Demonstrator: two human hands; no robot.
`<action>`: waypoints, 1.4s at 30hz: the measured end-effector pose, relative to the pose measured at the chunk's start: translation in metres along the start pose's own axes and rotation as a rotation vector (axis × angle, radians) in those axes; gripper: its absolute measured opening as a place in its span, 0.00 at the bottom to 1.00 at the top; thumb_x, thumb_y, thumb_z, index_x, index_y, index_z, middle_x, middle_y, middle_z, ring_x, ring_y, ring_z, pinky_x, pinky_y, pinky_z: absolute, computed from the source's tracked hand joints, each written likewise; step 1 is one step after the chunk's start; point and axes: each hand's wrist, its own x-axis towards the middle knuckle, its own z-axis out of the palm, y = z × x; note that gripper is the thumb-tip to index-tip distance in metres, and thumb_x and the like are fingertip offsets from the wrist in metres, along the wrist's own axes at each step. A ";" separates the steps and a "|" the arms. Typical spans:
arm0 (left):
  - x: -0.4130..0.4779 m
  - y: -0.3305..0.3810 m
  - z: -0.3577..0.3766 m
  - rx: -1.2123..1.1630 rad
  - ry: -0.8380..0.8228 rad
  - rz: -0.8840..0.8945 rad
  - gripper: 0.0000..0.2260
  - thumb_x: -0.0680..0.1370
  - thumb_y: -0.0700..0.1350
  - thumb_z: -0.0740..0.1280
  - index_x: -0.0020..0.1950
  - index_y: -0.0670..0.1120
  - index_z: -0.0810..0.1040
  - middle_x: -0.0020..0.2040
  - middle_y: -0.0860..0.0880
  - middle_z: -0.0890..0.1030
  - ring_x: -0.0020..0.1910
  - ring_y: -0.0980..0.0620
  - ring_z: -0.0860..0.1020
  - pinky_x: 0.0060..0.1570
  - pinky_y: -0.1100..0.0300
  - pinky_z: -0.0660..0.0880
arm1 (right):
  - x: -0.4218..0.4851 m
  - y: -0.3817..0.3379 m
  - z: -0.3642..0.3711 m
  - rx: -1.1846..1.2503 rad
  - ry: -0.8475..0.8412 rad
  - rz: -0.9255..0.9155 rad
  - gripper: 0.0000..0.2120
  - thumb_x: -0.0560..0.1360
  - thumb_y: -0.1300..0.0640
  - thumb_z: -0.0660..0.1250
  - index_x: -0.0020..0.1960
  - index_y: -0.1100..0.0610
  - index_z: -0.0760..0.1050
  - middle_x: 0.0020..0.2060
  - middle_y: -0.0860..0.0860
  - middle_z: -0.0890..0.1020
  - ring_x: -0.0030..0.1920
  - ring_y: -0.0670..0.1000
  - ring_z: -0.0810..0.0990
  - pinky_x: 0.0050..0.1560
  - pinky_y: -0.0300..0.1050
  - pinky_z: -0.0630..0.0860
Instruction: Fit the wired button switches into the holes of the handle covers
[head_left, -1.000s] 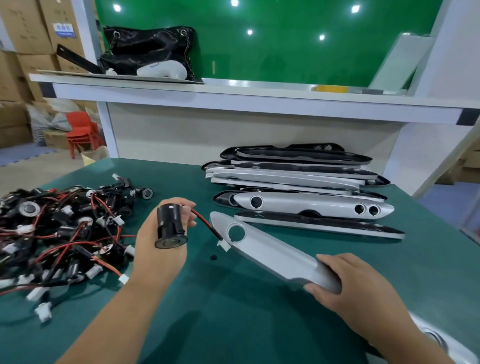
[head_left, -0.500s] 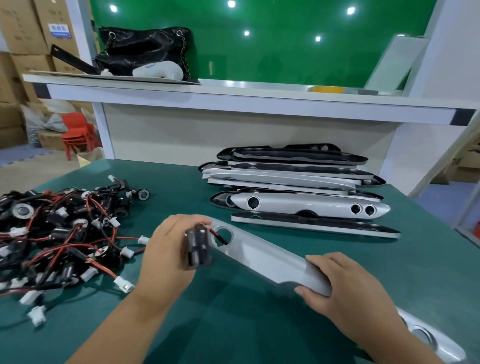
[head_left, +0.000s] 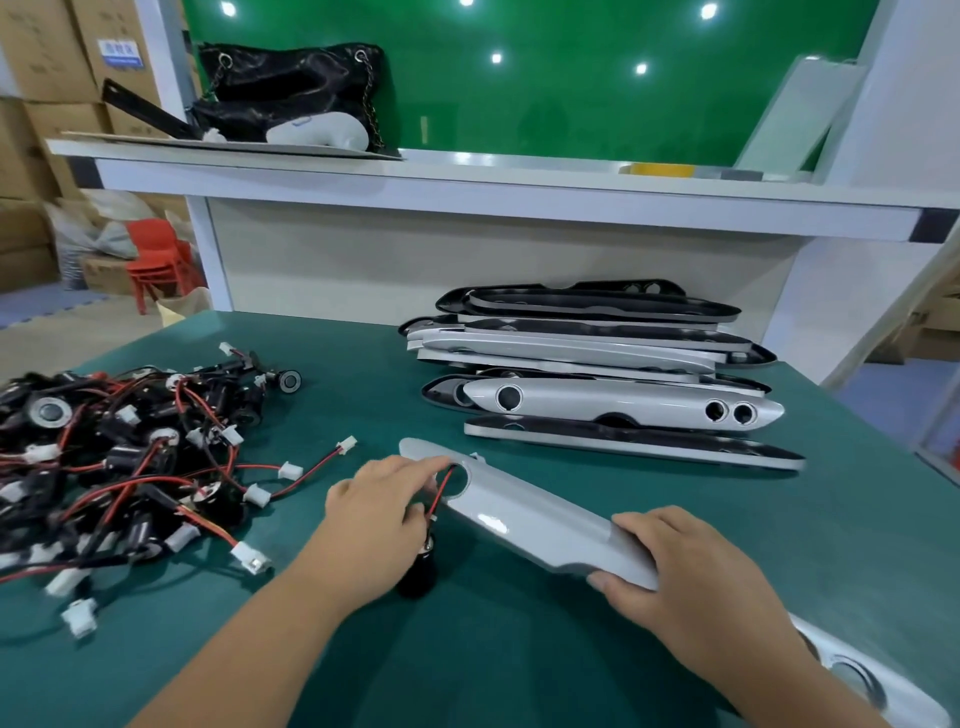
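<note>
Green mat (head_left: 363, 400): wire (head_left: 445, 486) newly through cover (head_left: 530, 514)

The right hand (head_left: 691, 582) grips the near end of a long silver plastic handle cover (head_left: 530, 514) over the green-topped bench (head_left: 519, 665). The left hand (head_left: 379, 514) pinches a red and black wire (head_left: 442, 491) at the cover's round hole (head_left: 462, 480), and the wire's black cylindrical button switch (head_left: 418, 571) hangs below the hand. A tangled pile of wired switches (head_left: 119, 457) lies by the left edge, and a stack of silver and black covers (head_left: 597, 364) sits near the far right corner.

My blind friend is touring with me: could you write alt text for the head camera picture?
A person's left hand threads the red wire of a black button switch through the round hole of a grey handle cover, held at its other end by the right hand. A tangle of wired switches lies left; stacked covers behind.
</note>
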 end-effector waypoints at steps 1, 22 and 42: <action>-0.001 0.000 -0.002 -0.046 -0.045 0.008 0.24 0.77 0.37 0.58 0.64 0.64 0.69 0.53 0.65 0.70 0.58 0.63 0.68 0.63 0.64 0.63 | 0.000 0.000 0.000 0.000 -0.008 0.006 0.23 0.69 0.30 0.59 0.60 0.38 0.68 0.47 0.39 0.71 0.47 0.40 0.70 0.41 0.34 0.65; -0.001 -0.005 0.006 -1.016 0.017 -0.486 0.19 0.73 0.47 0.73 0.54 0.57 0.64 0.42 0.42 0.84 0.37 0.46 0.82 0.38 0.56 0.73 | 0.002 -0.006 -0.003 -0.071 0.100 -0.129 0.28 0.66 0.37 0.70 0.63 0.45 0.72 0.49 0.39 0.71 0.53 0.44 0.72 0.50 0.35 0.69; 0.001 0.002 0.006 -1.258 0.001 -0.680 0.05 0.74 0.50 0.70 0.44 0.50 0.76 0.28 0.55 0.77 0.23 0.59 0.71 0.32 0.64 0.68 | 0.004 -0.017 -0.002 0.015 0.113 -0.167 0.27 0.66 0.37 0.68 0.61 0.49 0.74 0.51 0.44 0.76 0.53 0.49 0.76 0.52 0.42 0.73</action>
